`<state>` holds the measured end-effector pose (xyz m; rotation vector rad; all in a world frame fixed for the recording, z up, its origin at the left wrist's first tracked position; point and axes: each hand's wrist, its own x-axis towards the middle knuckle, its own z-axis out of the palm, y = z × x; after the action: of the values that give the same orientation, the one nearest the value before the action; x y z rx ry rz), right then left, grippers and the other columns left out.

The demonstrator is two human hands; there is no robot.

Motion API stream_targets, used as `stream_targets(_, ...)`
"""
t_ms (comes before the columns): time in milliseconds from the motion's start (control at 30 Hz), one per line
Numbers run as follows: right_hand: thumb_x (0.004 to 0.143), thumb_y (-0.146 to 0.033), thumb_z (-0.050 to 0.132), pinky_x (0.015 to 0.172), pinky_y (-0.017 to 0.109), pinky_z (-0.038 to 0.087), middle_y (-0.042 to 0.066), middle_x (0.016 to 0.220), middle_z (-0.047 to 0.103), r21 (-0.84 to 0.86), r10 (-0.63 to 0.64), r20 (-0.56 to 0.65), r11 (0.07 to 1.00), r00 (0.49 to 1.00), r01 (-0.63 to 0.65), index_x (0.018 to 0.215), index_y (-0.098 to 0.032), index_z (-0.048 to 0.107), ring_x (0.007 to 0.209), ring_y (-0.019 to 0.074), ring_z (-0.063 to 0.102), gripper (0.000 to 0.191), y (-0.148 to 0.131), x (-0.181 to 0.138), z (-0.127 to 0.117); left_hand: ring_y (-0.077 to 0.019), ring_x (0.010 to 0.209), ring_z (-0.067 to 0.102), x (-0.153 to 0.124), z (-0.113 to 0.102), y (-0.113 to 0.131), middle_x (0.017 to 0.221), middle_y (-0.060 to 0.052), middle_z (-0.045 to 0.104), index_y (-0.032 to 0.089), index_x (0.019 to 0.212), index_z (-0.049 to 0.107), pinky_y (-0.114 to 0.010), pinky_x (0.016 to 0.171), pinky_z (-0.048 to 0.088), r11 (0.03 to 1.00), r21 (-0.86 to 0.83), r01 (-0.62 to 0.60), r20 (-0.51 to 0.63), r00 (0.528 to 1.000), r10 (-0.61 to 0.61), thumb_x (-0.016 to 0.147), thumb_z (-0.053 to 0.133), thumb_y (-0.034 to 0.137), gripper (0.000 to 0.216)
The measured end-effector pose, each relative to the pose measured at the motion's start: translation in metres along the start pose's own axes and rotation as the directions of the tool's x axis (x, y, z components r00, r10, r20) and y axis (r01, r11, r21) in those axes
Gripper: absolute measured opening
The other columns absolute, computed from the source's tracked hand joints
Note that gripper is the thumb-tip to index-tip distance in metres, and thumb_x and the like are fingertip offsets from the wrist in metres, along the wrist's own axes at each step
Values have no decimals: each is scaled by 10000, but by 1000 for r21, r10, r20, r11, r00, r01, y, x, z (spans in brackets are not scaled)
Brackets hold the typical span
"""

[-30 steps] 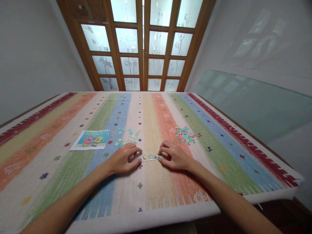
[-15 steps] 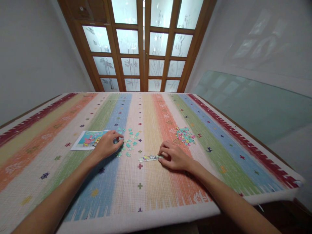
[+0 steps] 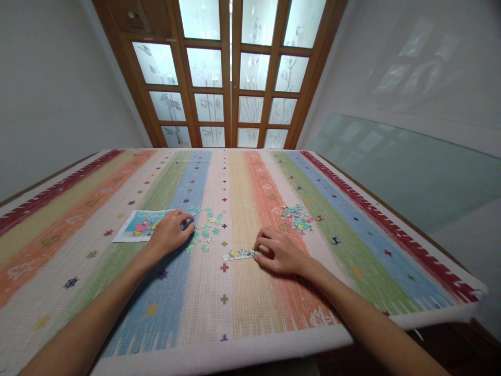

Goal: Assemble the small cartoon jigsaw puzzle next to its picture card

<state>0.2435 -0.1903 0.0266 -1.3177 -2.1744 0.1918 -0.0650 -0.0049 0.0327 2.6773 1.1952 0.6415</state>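
Observation:
My left hand (image 3: 170,231) rests over the right edge of a picture card (image 3: 139,225) showing cartoon figures on blue. Its fingers are curled, with thumb and forefinger close together; anything between them is too small or hidden to make out. Just right of it lie several loose teal jigsaw pieces (image 3: 205,233). My right hand (image 3: 276,251) is on the tablecloth, its thumb and fingers pinching the right end of a short joined strip of jigsaw pieces (image 3: 239,254). That end of the strip is covered by the fingertips.
A heap of mixed jigsaw pieces (image 3: 296,218) lies beyond my right hand. The striped tablecloth (image 3: 250,308) covers the table up to its near edge. Wood-framed glass doors (image 3: 230,78) stand behind, and a glass panel (image 3: 407,162) is at the right.
My left hand has shifted slightly left, away from the loose teal pieces and further over the picture card. My right hand and the strip stay in place.

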Motion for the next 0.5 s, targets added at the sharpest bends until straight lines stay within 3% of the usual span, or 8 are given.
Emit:
stream_targets(300, 899, -273, 607, 760, 362, 469, 81, 905, 625, 12, 4, 2, 1000, 1000, -4, 856, -195, 650, 841, 215, 584, 99, -1, 0, -1, -277, 769, 624, 2, -2, -1, 794, -89, 668, 209, 832, 720, -458, 809, 538, 999, -12, 31, 43, 999, -31, 848, 547, 364, 232)
stream_targets(500, 898, -263, 623, 767, 355, 474, 78, 921, 627, 13, 21, 15, 1000, 1000, -21, 870, -194, 656, 843, 209, 590, 82, -1, -1, -1, -263, 772, 627, 1, 0, -2, 838, -74, 678, 204, 911, 688, -447, 829, 548, 994, -64, 86, 47, 995, -83, 842, 566, 362, 212)
